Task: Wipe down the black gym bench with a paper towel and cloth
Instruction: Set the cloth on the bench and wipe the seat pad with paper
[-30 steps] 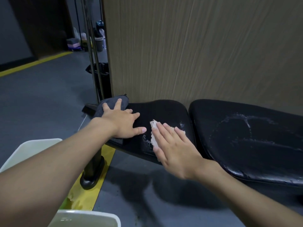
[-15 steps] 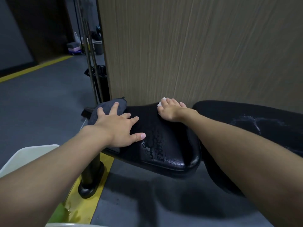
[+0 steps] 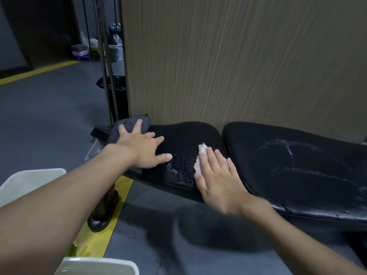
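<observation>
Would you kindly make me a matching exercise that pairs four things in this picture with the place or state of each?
Things
1. paper towel
2. grey cloth
3. long bench pad
4. bench foot

Places or states
A. on the yellow floor strip
B. under the left hand, far left
C. marked with wet streaks
D. under the right hand

Pairs: 1-D, 2-B, 3-C, 4-A.

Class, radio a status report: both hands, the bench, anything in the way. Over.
Left hand flat on dark grey cloth. Right hand flat, pressing white paper towel onto black padded gym bench. Wet streaks on both pads; path unobstructed.
</observation>
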Tool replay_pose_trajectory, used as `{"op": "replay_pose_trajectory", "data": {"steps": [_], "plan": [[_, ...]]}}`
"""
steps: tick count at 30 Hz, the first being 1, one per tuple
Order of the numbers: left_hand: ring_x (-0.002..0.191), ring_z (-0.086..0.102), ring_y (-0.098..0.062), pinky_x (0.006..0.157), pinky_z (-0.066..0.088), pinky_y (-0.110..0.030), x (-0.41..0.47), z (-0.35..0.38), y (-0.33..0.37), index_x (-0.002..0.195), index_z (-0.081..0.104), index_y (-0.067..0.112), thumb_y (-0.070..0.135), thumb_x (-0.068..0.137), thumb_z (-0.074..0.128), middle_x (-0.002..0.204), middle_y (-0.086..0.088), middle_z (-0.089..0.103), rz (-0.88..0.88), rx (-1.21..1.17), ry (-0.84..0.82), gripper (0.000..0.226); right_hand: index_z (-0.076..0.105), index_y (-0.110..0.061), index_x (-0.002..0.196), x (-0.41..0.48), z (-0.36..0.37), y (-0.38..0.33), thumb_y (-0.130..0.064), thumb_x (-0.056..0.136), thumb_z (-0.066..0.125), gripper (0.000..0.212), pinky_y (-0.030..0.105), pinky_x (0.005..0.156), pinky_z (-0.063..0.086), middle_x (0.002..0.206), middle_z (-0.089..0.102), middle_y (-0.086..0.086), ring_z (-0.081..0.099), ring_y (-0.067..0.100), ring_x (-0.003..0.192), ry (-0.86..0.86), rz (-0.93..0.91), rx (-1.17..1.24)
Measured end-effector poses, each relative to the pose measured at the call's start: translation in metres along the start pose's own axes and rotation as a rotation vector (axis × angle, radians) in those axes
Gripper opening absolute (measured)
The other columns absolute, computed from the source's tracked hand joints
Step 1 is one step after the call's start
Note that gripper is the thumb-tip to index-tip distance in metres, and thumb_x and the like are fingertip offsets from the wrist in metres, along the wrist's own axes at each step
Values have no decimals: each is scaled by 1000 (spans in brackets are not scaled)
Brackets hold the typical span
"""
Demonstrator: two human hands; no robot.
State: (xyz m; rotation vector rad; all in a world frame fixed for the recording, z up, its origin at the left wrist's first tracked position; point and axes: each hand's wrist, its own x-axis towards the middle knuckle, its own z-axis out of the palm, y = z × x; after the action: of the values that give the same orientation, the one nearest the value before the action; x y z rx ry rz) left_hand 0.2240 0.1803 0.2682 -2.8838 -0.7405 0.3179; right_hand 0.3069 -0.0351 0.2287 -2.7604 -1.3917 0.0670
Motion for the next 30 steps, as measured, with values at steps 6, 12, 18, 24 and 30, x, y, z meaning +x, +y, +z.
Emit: {"op": "replay_pose_trajectory", "data": {"steps": [6, 12, 18, 24, 30], "plan": [[148, -13, -36, 107, 4, -73, 1, 0, -2, 154, 14, 38, 83, 82, 18, 163, 5, 14, 7, -11, 1, 85, -8, -19, 158, 27, -5, 11, -42, 105, 16, 62, 44, 122, -3, 166, -11, 3, -11, 22, 152, -17, 11, 32], [149, 7, -30, 116, 20, -54, -2, -4, -12, 154, 19, 20, 63, 87, 52, 163, -4, -13, -51, -309, 178, 87, 3, -16, 159, 133, -13, 37, -42, 102, 16, 64, 45, 122, 2, 167, -1, 3, -3, 21, 153, -62, 112, 128], [150, 8, -26, 120, 15, -42, 4, 9, -22, 145, 33, 3, 30, 94, 40, 164, -10, 10, -151, -424, 255, 58, 11, -19, 158, 194, -17, 41, -47, 97, 10, 67, 45, 122, 4, 167, 8, -3, 2, 18, 153, -113, 193, 143], [151, -2, -22, 121, 5, -48, 5, 5, -18, 154, 19, 10, 26, 98, 32, 165, -2, 5, -195, -438, 275, 59, 13, -15, 158, 192, -24, -23, -40, 104, 13, 60, 45, 121, -1, 166, 11, 0, 3, 18, 153, -88, -8, 65], [151, 1, -20, 121, 6, -45, 3, 13, -19, 155, 19, 11, 25, 99, 31, 165, -1, 7, -200, -446, 287, 59, -1, -17, 159, 163, -14, -65, -39, 105, 13, 60, 45, 122, -5, 167, -6, 0, -7, 18, 153, -112, -233, 42]]}}
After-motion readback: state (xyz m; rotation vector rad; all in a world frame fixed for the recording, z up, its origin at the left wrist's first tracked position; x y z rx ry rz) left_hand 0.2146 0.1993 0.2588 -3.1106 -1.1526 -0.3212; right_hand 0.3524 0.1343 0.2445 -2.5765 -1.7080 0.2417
